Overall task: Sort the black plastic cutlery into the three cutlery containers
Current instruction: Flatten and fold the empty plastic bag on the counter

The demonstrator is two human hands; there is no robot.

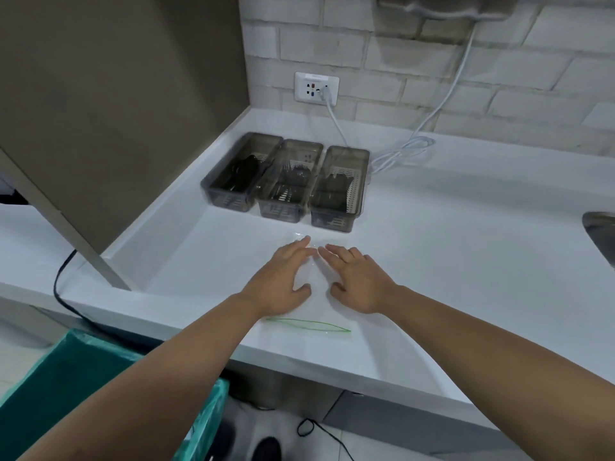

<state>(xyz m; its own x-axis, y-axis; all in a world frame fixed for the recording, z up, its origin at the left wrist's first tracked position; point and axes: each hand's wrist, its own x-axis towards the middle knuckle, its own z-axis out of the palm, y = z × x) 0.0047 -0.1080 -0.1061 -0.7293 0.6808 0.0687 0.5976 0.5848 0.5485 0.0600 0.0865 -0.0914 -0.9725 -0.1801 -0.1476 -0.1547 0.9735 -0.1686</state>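
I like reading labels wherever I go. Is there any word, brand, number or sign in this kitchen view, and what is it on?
None can be read.
Wall socket plate: a faint mark along its top edge, too small and blurred to read.
Three cutlery containers: no lettering shows.

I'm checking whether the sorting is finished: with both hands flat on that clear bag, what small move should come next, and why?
Probably lift the clear bag off the counter. Both the left hand and the right hand lie flat on it, it looks empty, and dark cutlery already sits in the three containers.
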